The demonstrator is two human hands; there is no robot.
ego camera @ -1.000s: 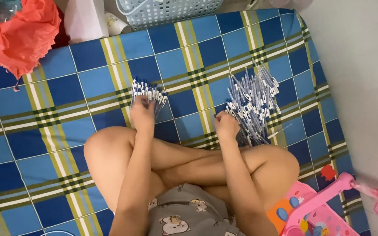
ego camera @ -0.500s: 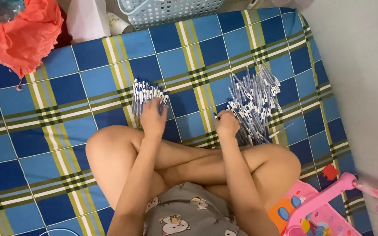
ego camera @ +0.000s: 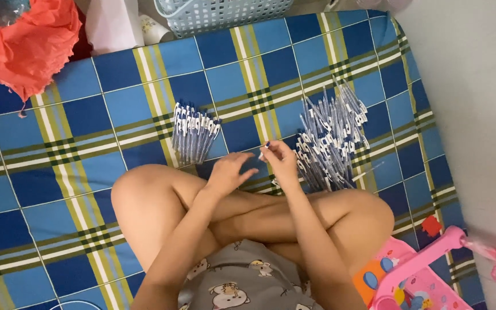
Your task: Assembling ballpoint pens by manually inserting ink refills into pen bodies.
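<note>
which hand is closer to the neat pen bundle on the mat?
Left. The left hand sits just below and to the right of the neat pen bundle, not touching it. The right hand is farther right, beside the loose pen pile.

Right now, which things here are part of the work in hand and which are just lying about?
In the work:
right hand holding one pen
left hand
neat pen bundle
loose pen pile

Lying about:
orange cloth
basket
pink toy

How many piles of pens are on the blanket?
2. A tidy bunch of pens lies beyond the left hand; a bigger loose heap of pens sits beside the right hand, which holds one small piece. More could be hidden under the legs.
</note>
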